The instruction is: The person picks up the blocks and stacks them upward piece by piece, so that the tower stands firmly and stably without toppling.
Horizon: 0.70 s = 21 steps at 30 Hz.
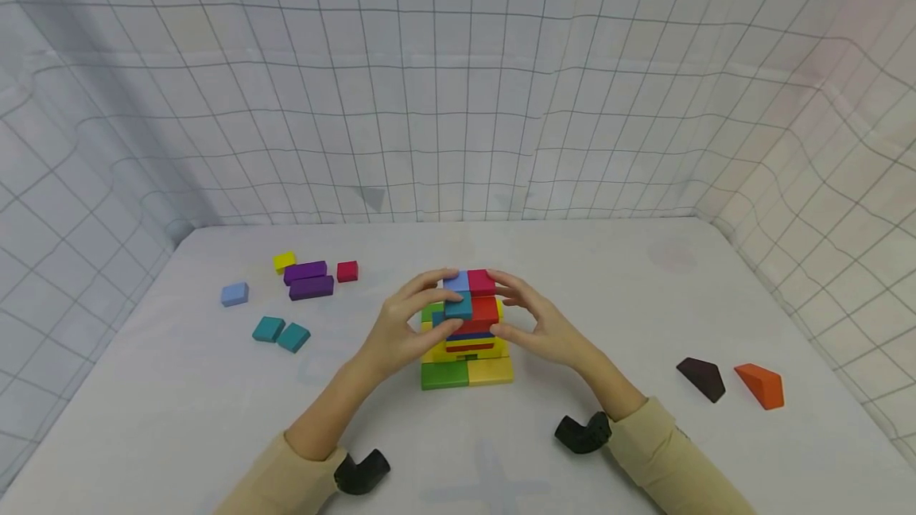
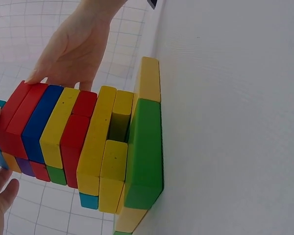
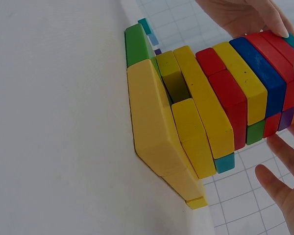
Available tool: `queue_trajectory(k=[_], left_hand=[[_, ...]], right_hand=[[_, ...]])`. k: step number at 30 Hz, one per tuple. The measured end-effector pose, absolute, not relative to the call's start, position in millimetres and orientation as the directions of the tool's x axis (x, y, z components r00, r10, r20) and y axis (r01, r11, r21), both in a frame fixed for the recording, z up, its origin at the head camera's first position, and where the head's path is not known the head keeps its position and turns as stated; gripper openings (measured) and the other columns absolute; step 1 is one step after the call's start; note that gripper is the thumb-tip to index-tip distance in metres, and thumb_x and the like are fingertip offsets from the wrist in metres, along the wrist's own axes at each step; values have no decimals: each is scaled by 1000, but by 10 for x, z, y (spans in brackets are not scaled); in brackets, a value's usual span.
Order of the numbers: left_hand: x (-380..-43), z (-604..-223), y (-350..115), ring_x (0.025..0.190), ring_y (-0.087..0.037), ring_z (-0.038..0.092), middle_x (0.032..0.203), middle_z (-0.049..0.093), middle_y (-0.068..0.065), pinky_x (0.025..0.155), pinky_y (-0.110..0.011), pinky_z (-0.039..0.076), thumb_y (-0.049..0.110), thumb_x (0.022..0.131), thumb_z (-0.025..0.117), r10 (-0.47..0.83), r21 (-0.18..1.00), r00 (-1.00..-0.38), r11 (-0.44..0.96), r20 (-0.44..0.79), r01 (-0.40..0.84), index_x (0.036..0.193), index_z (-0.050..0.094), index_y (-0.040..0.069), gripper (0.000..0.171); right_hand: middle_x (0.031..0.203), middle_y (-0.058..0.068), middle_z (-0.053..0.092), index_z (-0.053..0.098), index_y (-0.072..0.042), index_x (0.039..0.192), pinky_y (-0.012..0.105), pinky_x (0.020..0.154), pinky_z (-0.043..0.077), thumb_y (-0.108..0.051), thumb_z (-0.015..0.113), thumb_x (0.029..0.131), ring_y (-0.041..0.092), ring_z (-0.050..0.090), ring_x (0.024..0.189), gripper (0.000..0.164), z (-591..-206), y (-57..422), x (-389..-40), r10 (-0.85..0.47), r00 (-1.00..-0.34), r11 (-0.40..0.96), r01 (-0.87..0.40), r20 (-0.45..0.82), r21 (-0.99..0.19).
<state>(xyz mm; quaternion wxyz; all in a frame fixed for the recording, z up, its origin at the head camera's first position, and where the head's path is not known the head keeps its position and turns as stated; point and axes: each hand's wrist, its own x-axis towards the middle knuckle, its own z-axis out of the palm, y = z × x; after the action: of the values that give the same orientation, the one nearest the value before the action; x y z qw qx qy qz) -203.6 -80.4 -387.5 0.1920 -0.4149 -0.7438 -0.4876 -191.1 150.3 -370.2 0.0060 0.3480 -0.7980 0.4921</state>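
A tall stack of colored wooden blocks [image 1: 470, 344] stands on a flat green-and-yellow base [image 2: 146, 152]. At its upper left, my left hand [image 1: 404, 324] pinches a teal block [image 1: 459, 306], with the thumb in front and fingers reaching over and behind. On the other side my right hand [image 1: 540, 328] touches the upper stack with relaxed fingers. Its thumb meets the long red block [image 1: 484, 315], and a fingertip lies by the crimson block [image 1: 482, 282]. In the right wrist view its lower fingers [image 3: 274, 183] spread apart beside the stack. A light blue block [image 1: 456, 282] sits at the top.
Toward the left lie purple blocks [image 1: 312, 287], a yellow block [image 1: 284, 262], a crimson cube [image 1: 347, 271], a light blue block [image 1: 234, 294] and two teal blocks [image 1: 269, 329]. At right are a dark brown block [image 1: 703, 379] and an orange block [image 1: 762, 385]. Gridded white sheets [image 1: 458, 102] surround the table.
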Motion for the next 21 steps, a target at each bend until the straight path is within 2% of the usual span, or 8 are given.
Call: queue_trajectory(k=[5,8,13,15,16,21], left_hand=[[-2145,-3875,-974,126,-24,39,136,44,-12,100,-43,37,8,75,74,395,607,-630,201,669,769,122,54,5,51],[-2273,-3864,-1180,124,-29,40,132,48,-16,102,-50,32,2,75,72,303,623,-681,275,667,732,123,52,1,52],[-2568,-4112,-1634,119,-35,44,124,52,-21,99,-53,34,0,76,71,199,642,-789,485,581,594,121,53,-3,48],[-2693,-4276,-1802,119,-35,44,124,53,-20,98,-52,35,4,77,71,193,635,-825,553,532,539,121,53,-1,48],[-2715,-4307,-1860,119,-36,44,123,53,-21,98,-52,35,4,78,70,194,631,-842,583,504,512,120,53,-2,46],[-2790,-4407,-2033,117,-38,46,122,53,-22,98,-51,36,8,80,69,199,575,-893,704,404,417,118,54,-1,41]], right_hand=[[140,20,34,29,3,138,54,96,37,4,62,81,34,42,122,66,-3703,1503,-1909,-547,-759,265,-557,352,-787],[142,13,35,29,-5,140,53,96,37,-2,63,83,29,42,123,67,-3792,1526,-1960,-544,-762,261,-552,352,-792],[142,13,35,29,-4,140,52,97,38,-2,63,83,28,42,123,66,-3797,1529,-1961,-545,-761,265,-553,350,-790],[140,20,34,29,2,138,54,96,37,4,62,81,33,42,122,66,-3715,1505,-1914,-547,-763,269,-551,345,-790],[140,20,34,29,2,138,54,96,37,4,62,81,33,42,122,66,-3713,1505,-1913,-548,-761,268,-552,347,-789],[141,19,34,29,2,138,53,96,37,3,62,81,33,42,122,66,-3707,1504,-1909,-543,-767,272,-545,341,-793]])
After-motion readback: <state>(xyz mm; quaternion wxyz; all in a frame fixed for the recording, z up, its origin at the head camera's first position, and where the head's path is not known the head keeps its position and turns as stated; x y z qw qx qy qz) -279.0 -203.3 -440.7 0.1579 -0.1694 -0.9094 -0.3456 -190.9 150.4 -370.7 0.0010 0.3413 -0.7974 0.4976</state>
